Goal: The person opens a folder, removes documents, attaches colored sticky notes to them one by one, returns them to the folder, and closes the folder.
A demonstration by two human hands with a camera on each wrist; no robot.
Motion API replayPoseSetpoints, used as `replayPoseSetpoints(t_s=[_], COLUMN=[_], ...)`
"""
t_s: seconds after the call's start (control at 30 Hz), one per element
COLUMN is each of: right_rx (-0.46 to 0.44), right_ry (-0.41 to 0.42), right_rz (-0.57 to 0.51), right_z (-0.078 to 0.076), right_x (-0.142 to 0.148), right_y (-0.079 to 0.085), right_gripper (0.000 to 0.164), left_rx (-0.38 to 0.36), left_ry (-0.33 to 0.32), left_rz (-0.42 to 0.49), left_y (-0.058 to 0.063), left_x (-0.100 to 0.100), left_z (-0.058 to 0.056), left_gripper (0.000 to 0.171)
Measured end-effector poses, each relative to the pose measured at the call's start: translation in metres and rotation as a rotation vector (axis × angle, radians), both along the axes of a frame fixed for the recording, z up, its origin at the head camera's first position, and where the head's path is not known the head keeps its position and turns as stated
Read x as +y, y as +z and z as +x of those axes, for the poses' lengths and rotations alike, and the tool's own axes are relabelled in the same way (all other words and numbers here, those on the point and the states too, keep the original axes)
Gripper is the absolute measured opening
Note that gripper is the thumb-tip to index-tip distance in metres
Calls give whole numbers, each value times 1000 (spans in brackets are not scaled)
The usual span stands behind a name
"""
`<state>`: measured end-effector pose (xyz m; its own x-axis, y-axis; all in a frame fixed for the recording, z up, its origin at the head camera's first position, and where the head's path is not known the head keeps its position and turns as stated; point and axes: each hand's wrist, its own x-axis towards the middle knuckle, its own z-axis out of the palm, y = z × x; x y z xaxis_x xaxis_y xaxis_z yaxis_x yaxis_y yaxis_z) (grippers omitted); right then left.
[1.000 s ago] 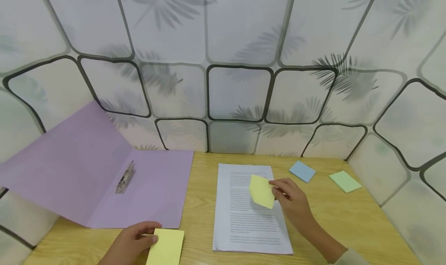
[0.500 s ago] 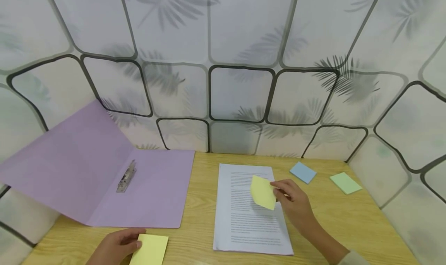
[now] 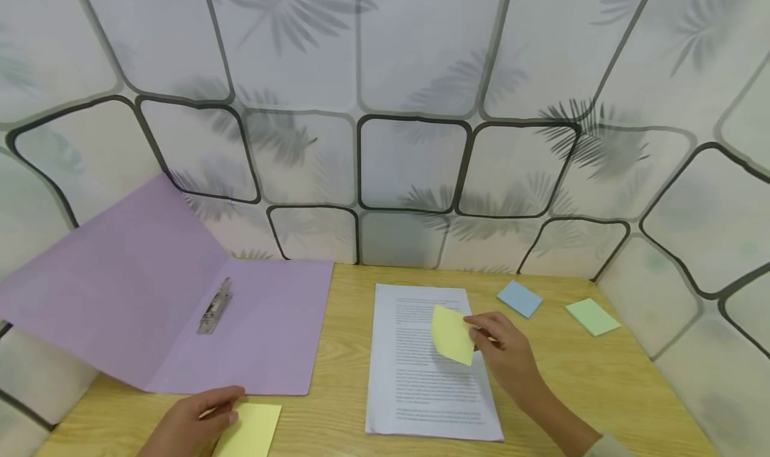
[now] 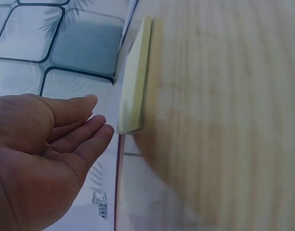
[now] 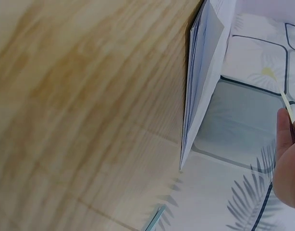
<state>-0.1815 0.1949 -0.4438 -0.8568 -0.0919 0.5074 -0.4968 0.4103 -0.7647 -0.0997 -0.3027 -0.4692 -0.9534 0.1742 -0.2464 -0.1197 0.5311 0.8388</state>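
My right hand (image 3: 508, 353) pinches one yellow sticky note (image 3: 451, 335) by its right edge, just above a stack of printed paper (image 3: 415, 400). In the right wrist view the note (image 5: 288, 107) shows as a thin pale strip at the thumb and fingers. At the front left lies a yellow sticky note pad (image 3: 249, 433) on the table. My left hand (image 3: 189, 422) is beside the pad's left edge. The left wrist view shows the left hand (image 4: 42, 149) with loosely bent fingers, a small gap between its fingertips and the pad (image 4: 134, 82).
An open purple folder (image 3: 271, 330) with a metal clip (image 3: 214, 307) stands at the left, its cover leaning up. Blue (image 3: 520, 298) and green (image 3: 592, 317) sticky note pads lie at the back right. A patterned wall (image 3: 415, 163) closes the wooden table's (image 3: 339, 323) far side.
My left hand and the yellow pad have shifted left, and the fingers have come off the pad. My right hand keeps the note over the paper, almost still.
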Motion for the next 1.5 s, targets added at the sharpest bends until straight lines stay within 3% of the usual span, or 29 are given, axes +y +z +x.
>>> replayPoseSetpoints(t_s=[0.17,0.37,0.5,0.63,0.73,0.9,1.1,1.27,1.37,1.5], right_rx=[24,38,49,86,150,310,558,800,849,809], right_ry=[18,19,16,15,20,47,94,138,181,238], right_rz=[-15,6,5,25,71,216,453,630,696,687], right_z=[2,1,1,0,-2,-1,4,7,10,11], right_x=[-2,-1,-4,-12,-18,-25,-31,-38,-42,-42], right_y=[0,1,2,0,-1,0,6,9,7,5], right_gripper=[23,23,24,27,29,31,16,36,37,29], left_rx=[-59,31,85,126,118,41,-21,-22,-8,28], left_ry=[28,67,67,-7,-82,-147,-113,-79,-61,-35], left_rz=[-2,17,182,408,533,624,677,677,653,617], left_y=[10,28,38,40,39,37,33,32,31,29], left_x=[8,39,86,140,177,218,236,241,242,240], left_z=[-7,-18,-35,-54,-69,-90,-104,-109,-110,-111], left_gripper=[54,46,46,40,36,39,41,43,36,30])
